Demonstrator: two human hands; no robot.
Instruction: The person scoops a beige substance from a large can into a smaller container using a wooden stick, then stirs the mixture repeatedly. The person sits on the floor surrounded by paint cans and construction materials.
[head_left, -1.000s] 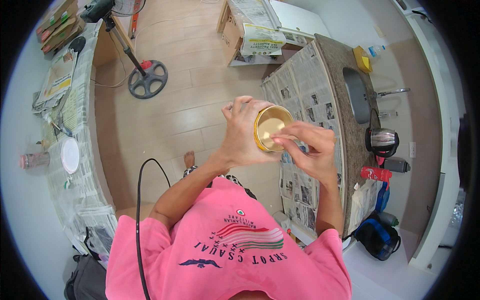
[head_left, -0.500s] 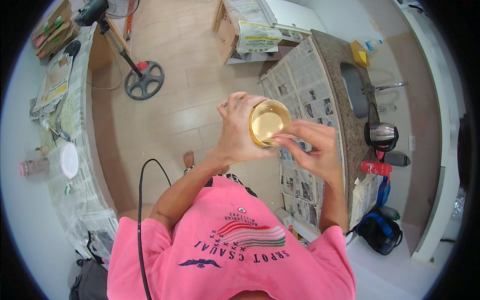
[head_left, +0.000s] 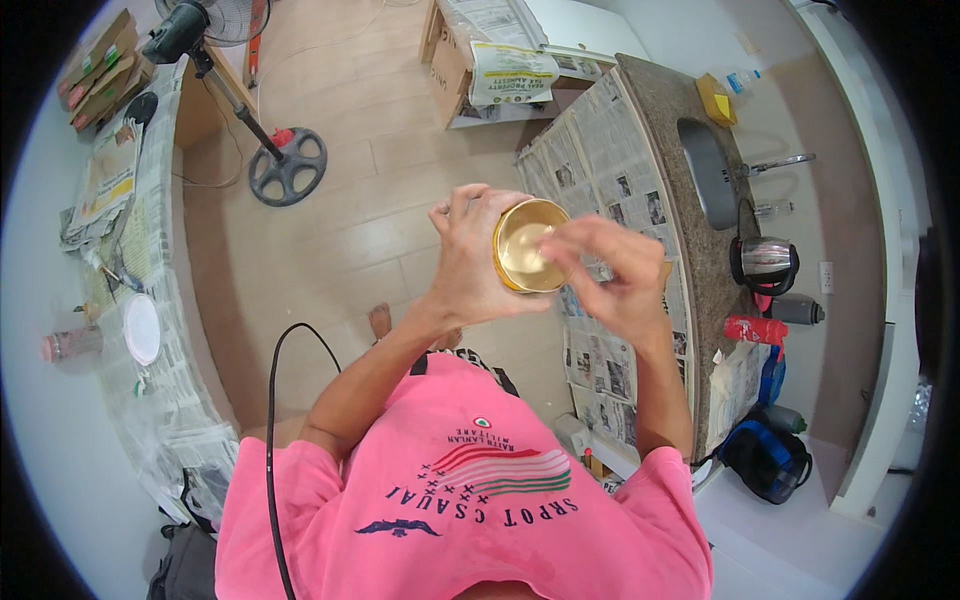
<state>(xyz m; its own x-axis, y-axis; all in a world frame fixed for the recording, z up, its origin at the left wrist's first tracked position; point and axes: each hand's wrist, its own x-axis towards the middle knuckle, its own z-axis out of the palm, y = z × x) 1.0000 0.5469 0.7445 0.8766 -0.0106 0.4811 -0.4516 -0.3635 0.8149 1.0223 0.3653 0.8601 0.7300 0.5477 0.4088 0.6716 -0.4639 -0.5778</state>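
My left hand is wrapped around an open round can with a yellow outer wall and a shiny gold-coloured inside. The can's mouth tilts up toward me, in front of my chest. Over the right part of the opening, my right hand has its thumb and fingertips pinched together. Its fingertips are slightly blurred, and whatever they hold, if anything, cannot be made out. The inside of the can looks pale and shiny, with a bright patch near the fingertips.
At right, a stone counter holds a sink, an electric kettle and a red bottle. A newspaper-covered table with a white lid stands at left. A standing fan's base is on the floor ahead.
My right fingertips have moved from the can's near rim up and inward over its opening. The can has shifted slightly left, still in my left hand.
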